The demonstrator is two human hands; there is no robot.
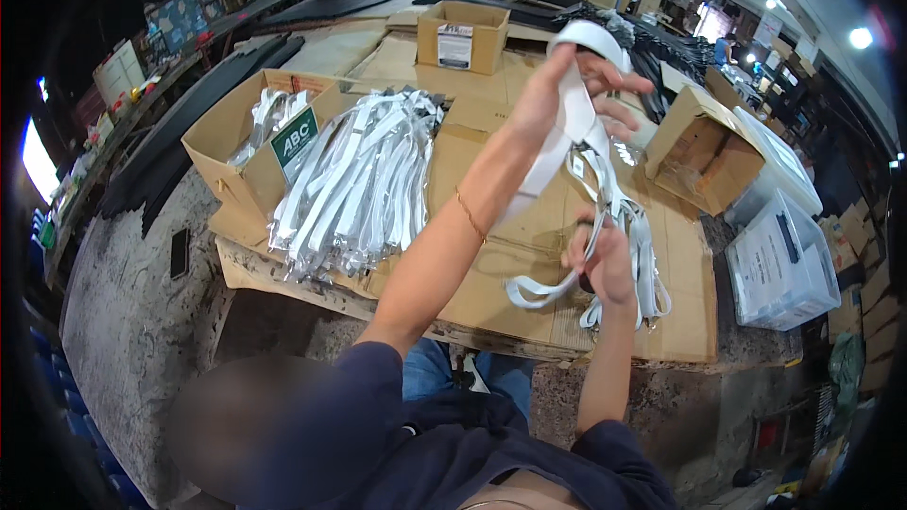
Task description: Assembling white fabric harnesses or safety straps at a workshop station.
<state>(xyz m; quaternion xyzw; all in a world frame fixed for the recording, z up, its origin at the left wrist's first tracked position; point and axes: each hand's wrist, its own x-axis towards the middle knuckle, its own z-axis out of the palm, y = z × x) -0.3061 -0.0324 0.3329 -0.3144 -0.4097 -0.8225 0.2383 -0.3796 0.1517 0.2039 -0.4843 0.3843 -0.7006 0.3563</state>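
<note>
My left hand [578, 85] is raised over the right half of the table, gripping a wide white strap [546, 165] that loops over the top of it and hangs down. Below it, my right hand [601, 260] has its fingers curled round a part of the white straps near a curved loose end [537, 297]. A bunch of more white straps [644, 255] lies beside and under my right hand on the cardboard sheet [501, 269]. Some metal-like fittings show among them, too small to make out.
Left of my arm lies a heap of white straps in clear plastic bags [364, 170], beside an open carton [227, 189] with a green card. A small carton [461, 38], a tipped carton [694, 156], clear plastic bins [784, 269], a phone [179, 253] and black strips [179, 146] lie around.
</note>
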